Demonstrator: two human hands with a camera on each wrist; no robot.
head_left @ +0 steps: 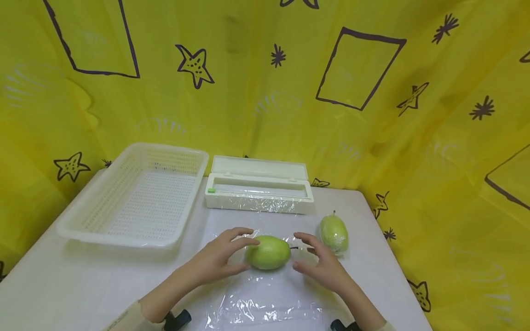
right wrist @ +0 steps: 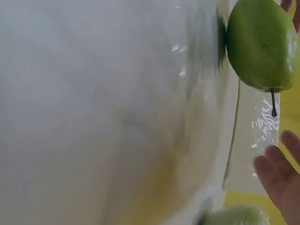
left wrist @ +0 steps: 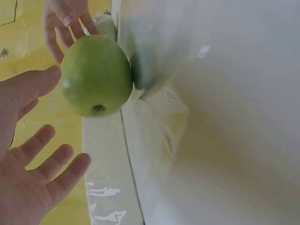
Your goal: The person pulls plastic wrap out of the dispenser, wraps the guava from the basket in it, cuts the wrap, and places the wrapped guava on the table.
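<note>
A green pear [head_left: 268, 253] lies on its side on a sheet of clear plastic wrap [head_left: 265, 294] spread over the table, its stem pointing right. At its left end is my left hand [head_left: 225, 253], thumb and fingers spread apart; in the left wrist view the fingers [left wrist: 51, 161] stand off the fruit. My right hand [head_left: 320, 262] is held beside the stem end with loosely bent fingers and nothing in them. In the right wrist view a gap separates that hand [right wrist: 281, 176] from the pear [right wrist: 260, 44]. A second pear [head_left: 334, 233], covered in shiny wrap, lies just beyond the right hand.
Behind the pear stands a white cling film dispenser [head_left: 258, 203] with its lid [head_left: 261, 167] raised and a green slider [head_left: 211, 190] at the left. A white perforated basket [head_left: 120, 240] sits on the table's left side. A yellow patterned curtain [head_left: 248, 101] hangs close behind the table.
</note>
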